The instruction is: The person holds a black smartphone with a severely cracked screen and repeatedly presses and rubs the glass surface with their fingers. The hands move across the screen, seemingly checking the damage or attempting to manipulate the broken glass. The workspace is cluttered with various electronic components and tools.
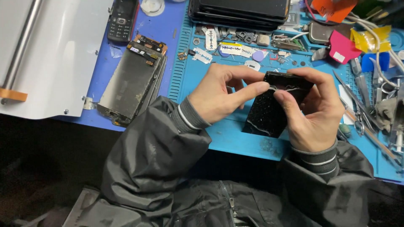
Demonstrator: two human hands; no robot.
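A black phone screen panel (266,114), dusty and scratched, is held tilted above the blue work mat (235,134). My left hand (223,93) pinches its upper left edge with thumb and forefinger. My right hand (313,111) grips the right side, its fingers curled over the top edge and its thumb pressed on the face. A thin pale strip runs along the panel's top edge between my two thumbs. Both sleeves are dark grey with striped cuffs.
A stripped phone frame (130,80) lies at the left on the blue mat, a black keypad phone (122,19) behind it. Razor blades (203,54) and small parts lie behind my hands. Tweezers and tools (362,105) crowd the right. Stacked dark panels (240,12) sit at the back.
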